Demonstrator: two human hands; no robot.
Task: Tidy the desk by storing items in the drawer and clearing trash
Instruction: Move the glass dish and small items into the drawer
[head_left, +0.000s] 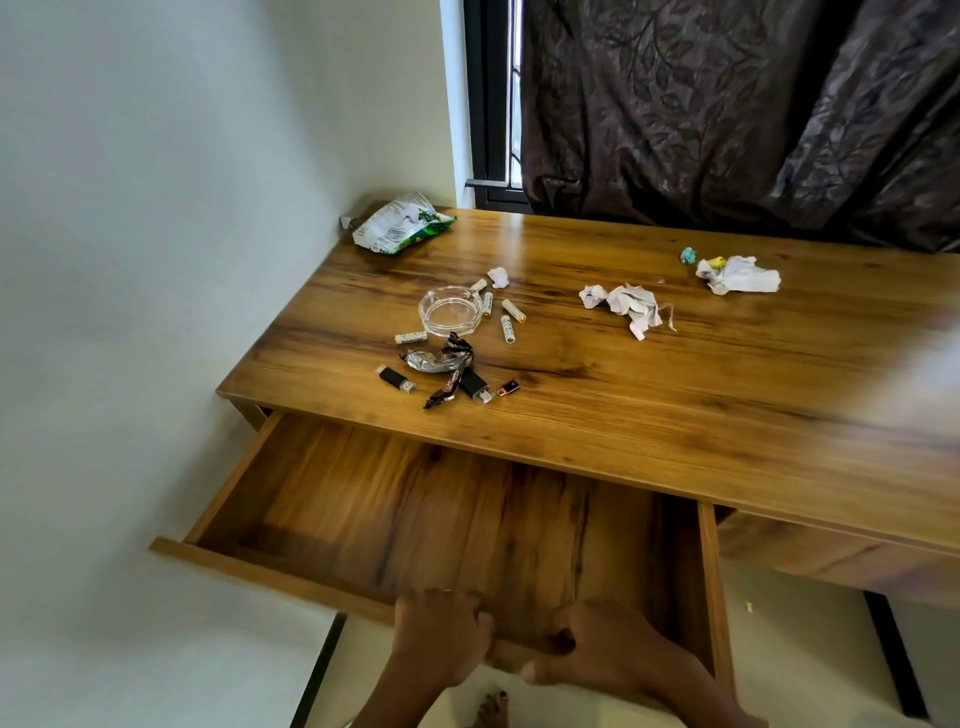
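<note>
Both hands hold the front panel of the drawer (441, 519), which stands pulled out from under the near edge of the worktop (727, 415). The left hand (441, 639) curls its fingers over the top of the panel. The right hand (587, 644) holds the same panel beside it, thumb underneath. Each grip is closed on the panel; neither carries any item. This two-handed hold suits sliding the drawer evenly. The drawer interior shows only bare wood, so storing appears not yet begun.

Near the front left corner of the worktop lie three USB sticks (397, 378), with a wrapper (441, 364) resting partly over one of them. The wrapper is likely to need lifting first. Just beyond stands a glass ashtray (449, 312), with batteries (508, 328) scattered around it, some close against its rim. A small paper ball (498, 277) lies just behind them.

Toward the middle lies crumpled paper (631, 306). More paper (737, 275) lies nearer the back edge. A snack bag (400, 228) lies at the back left corner. A curtain (727, 114) hangs behind the worktop.
</note>
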